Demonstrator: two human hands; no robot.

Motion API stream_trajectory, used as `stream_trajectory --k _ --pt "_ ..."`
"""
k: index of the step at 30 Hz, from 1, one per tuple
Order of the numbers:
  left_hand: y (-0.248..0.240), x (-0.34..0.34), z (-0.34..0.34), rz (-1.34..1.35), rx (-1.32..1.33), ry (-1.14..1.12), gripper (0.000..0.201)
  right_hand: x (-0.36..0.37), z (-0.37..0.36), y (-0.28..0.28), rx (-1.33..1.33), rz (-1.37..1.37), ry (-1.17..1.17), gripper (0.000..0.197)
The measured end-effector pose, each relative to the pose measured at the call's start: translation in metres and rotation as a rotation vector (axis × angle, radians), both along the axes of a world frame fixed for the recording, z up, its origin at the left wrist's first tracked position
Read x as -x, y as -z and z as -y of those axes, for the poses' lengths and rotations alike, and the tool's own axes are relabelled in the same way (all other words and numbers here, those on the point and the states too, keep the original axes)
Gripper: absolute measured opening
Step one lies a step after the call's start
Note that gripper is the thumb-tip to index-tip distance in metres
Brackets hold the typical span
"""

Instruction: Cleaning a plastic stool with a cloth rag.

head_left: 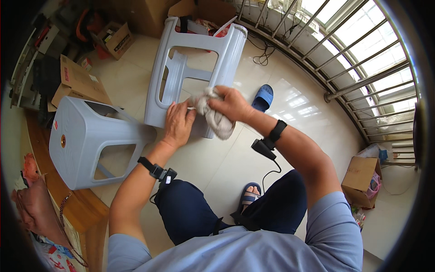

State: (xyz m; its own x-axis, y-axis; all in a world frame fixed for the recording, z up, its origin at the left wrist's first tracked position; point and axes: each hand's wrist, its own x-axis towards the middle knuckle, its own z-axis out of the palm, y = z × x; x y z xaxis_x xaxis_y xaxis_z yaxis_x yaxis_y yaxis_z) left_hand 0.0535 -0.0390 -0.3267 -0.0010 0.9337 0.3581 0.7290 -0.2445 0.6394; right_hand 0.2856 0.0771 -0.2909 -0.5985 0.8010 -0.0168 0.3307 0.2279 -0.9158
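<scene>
A light grey-blue plastic stool [232, 50] is tipped over in front of me, its open legs turned away. My left hand [178, 124] holds its near edge, fingers bent over the rim. In my right hand [231, 104] is a bunched, pale, dirty-looking rag [219, 123], pressed close to the same edge beside my left fingers. The rag is slightly blurred, and part of it hangs below my right hand. A second grey-blue stool [79, 140] lies on its side at the left, its seat facing left.
A blue slipper [263, 98] lies on the tiled floor [294, 115] beyond my right hand. Metal railings [349, 88] run along the window at right. Cardboard boxes stand at far left [74, 81] and right [358, 179]. A wooden bench edge [90, 199] borders the left side.
</scene>
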Motion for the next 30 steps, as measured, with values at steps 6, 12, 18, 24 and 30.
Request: stream_trajectory --k 6,12,18,24,30 --pt "0.008 0.006 -0.008 -0.235 0.084 0.011 0.052 -0.067 -0.09 -0.025 -0.304 -0.193 0.391 0.028" --pt "0.008 0.009 0.008 -0.392 0.181 0.054 0.053 -0.116 -0.128 -0.038 -0.678 0.182 0.51 0.036" --pt "0.008 -0.008 0.008 -0.399 0.043 0.103 0.051 -0.076 -0.116 -0.012 -0.789 0.397 0.358 0.033" --pt "0.013 0.001 0.005 -0.43 0.03 0.133 0.051 -0.036 -0.083 0.013 -0.726 0.405 0.194 0.03" --pt "0.008 -0.002 -0.001 -0.396 0.041 0.168 0.051 -0.044 -0.078 0.006 -0.716 0.339 0.025 0.03"
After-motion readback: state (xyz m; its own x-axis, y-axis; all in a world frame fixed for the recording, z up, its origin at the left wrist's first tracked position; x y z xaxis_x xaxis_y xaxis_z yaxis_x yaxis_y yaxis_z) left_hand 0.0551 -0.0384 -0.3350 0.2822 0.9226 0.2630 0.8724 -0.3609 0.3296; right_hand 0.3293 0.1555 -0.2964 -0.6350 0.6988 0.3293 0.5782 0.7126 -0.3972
